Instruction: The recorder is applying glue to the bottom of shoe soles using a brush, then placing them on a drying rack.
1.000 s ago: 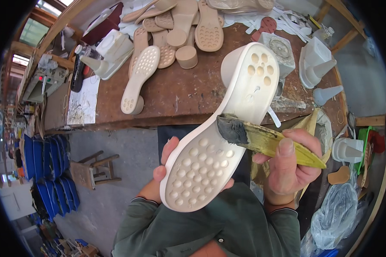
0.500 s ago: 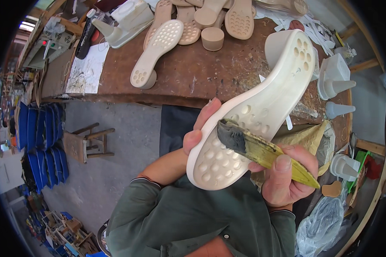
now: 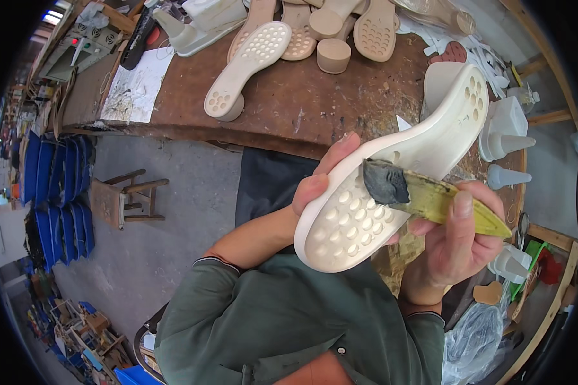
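I hold up a cream shoe sole (image 3: 427, 144) with a block heel, tilted, its dimpled inner face towards me. The toe end points down to the left and the heel end up to the right. My left hand (image 3: 324, 176) is closed round the sole's left edge; some fingers are hidden behind it. My right hand (image 3: 462, 240) pinches a flat yellow-green brush (image 3: 440, 199) between thumb and fingers. The brush's dark, caked tip is over the dimpled forepart; I cannot tell whether it touches.
A brown workbench (image 3: 270, 109) carries a similar cream sole (image 3: 247, 70), a pile of beige soles (image 3: 376, 32) and stained white paper (image 3: 138, 86). White nozzled containers (image 3: 504, 131) stand at right. On the floor at left are a wooden stool (image 3: 131, 199) and stacked blue items (image 3: 61, 199).
Both hands, the sole and the brush have shifted right and slightly up in view. The brush tip has moved along the sole towards its middle, and the brush lies flatter.
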Demonstrator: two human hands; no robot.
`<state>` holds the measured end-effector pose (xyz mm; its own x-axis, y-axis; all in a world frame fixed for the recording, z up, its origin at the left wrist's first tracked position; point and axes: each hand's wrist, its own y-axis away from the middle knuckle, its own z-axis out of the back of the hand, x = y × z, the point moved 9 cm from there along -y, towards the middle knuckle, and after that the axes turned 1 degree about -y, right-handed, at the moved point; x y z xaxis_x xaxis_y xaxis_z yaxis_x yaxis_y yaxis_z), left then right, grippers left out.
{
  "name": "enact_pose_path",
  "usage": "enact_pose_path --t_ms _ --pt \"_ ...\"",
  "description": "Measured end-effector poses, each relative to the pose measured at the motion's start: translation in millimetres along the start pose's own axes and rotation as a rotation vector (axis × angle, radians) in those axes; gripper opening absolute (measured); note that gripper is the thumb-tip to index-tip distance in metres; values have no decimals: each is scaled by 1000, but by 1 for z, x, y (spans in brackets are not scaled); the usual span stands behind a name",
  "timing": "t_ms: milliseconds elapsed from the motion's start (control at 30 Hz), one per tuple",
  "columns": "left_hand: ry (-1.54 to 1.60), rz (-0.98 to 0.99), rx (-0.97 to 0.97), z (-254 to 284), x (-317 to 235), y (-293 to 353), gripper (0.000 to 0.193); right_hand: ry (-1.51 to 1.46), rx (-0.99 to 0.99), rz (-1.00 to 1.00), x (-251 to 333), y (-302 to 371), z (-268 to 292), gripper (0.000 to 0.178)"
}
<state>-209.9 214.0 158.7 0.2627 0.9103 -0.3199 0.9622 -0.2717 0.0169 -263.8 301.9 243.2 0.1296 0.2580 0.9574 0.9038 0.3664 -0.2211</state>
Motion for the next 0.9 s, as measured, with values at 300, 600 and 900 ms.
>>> enact_pose_path --t_ms 300,600,900 --pt "183 -409 328 -1 -21 2 59 27 241 -15 4 29 -20 22" --pt "48 -280 75 1 -16 -2 68 22 327 267 17 31 -17 21" --pt "-436 -566 283 -5 -19 4 89 150 563 386 29 21 -24 28"
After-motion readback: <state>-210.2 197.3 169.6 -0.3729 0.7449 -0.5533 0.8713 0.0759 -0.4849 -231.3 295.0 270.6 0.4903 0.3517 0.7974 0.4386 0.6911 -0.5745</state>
